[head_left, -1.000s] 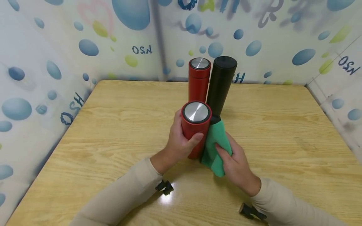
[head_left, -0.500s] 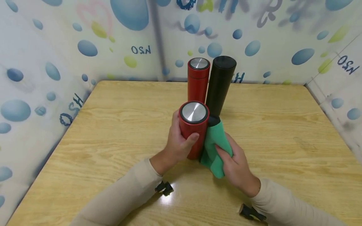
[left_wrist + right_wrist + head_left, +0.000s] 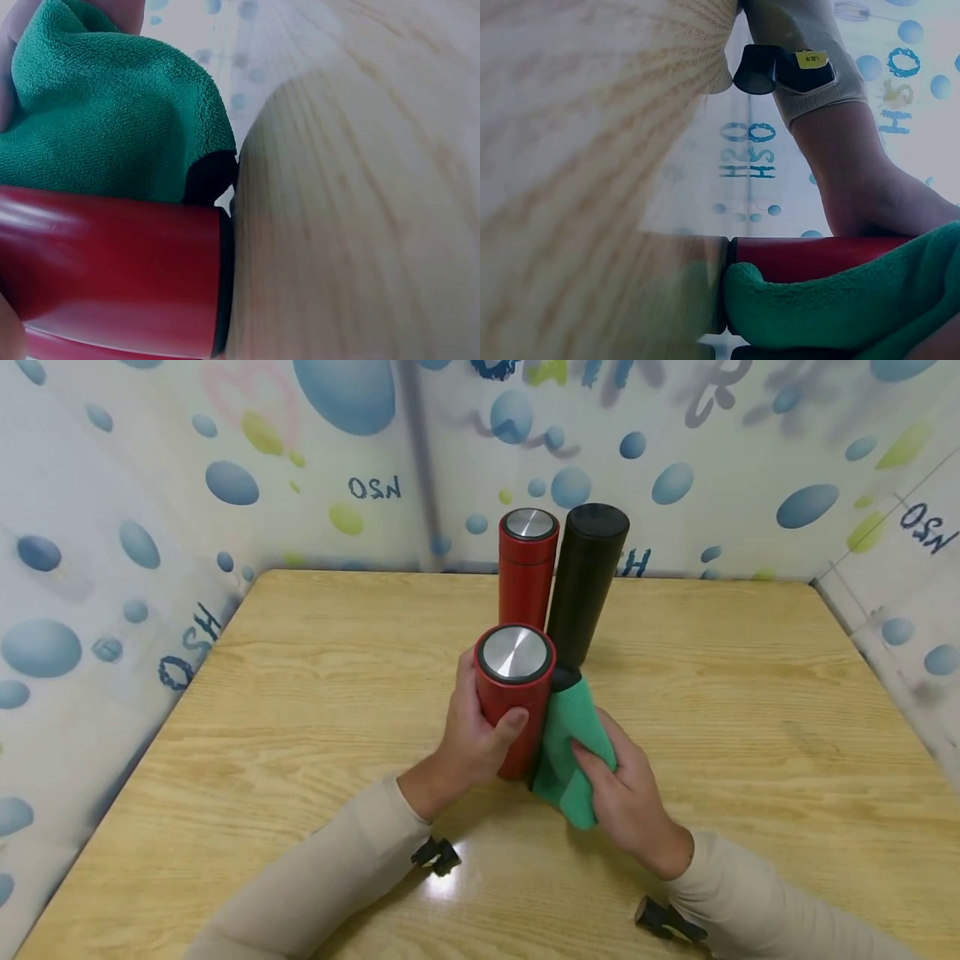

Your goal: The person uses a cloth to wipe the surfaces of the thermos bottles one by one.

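My left hand (image 3: 476, 727) grips a red vacuum flask (image 3: 510, 710) with a silver-topped lid. The flask stands upright, its black-rimmed base right at the tabletop in the left wrist view. On its right side my right hand (image 3: 630, 793) pinches a green cloth (image 3: 573, 752), thumb on the near face. The cloth is held against the flask, and in the left wrist view the fuzzy cloth (image 3: 112, 112) hangs along the red wall (image 3: 112, 262). A dark patch (image 3: 566, 679) shows at the cloth's upper edge. The fingers behind the cloth are hidden.
Just behind the held flask stand a second red flask (image 3: 528, 568) with a silver lid and a tall black flask (image 3: 588, 585). All are on a wooden table (image 3: 337, 693) with patterned walls (image 3: 450, 460) beyond. Black camera mounts (image 3: 435, 856) hang under both sleeves.
The top of the held red flask has shifted slightly left over the last second. Both hands keep their hold; the cloth stays at its side. The flasks behind have not moved.
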Motion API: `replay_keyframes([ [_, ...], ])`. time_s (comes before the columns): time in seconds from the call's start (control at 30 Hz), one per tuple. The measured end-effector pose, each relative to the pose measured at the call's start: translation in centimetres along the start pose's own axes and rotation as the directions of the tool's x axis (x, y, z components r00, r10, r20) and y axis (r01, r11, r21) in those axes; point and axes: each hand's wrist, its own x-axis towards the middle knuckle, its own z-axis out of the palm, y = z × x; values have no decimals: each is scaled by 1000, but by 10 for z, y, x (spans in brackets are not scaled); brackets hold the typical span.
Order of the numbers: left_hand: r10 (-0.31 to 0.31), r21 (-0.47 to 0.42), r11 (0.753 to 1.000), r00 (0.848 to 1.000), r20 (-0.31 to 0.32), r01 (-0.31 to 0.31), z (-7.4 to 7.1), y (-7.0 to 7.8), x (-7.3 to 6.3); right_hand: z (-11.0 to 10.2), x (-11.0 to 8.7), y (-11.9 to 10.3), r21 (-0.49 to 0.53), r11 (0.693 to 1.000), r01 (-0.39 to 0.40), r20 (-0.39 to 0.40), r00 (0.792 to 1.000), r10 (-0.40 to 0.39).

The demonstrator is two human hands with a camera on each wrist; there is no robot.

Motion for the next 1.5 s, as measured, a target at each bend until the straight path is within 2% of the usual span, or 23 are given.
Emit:
replay_keyframes([
  [0.13, 32, 10, 999, 999, -7, -32, 0, -2, -1, 0, 0, 0, -2, 1000, -31, 5, 1000, 31],
  [0.27, 81, -3, 997, 997, 5, -81, 0, -2, 0, 0, -1, -1, 3, 1000, -7, -11, 1000, 7],
  [0.4, 107, -31, 994, 994, 22, -106, 0, -1, 2, 0, 0, -1, 11, 1000, 25, -33, 999, -25],
  [0.63, 92, -11, 996, 995, 24, -92, 1, -3, 0, -1, -2, 0, 8, 1000, 22, -35, 999, -21],
  [1.13, 68, -5, 998, 997, 37, -68, 0, -1, 1, 0, -1, 0, 11, 997, 76, -45, 996, -76],
  [1.5, 63, 1, 998, 998, 25, -63, 0, -1, 1, 1, 0, 0, 1, 998, 60, -34, 998, -60],
])
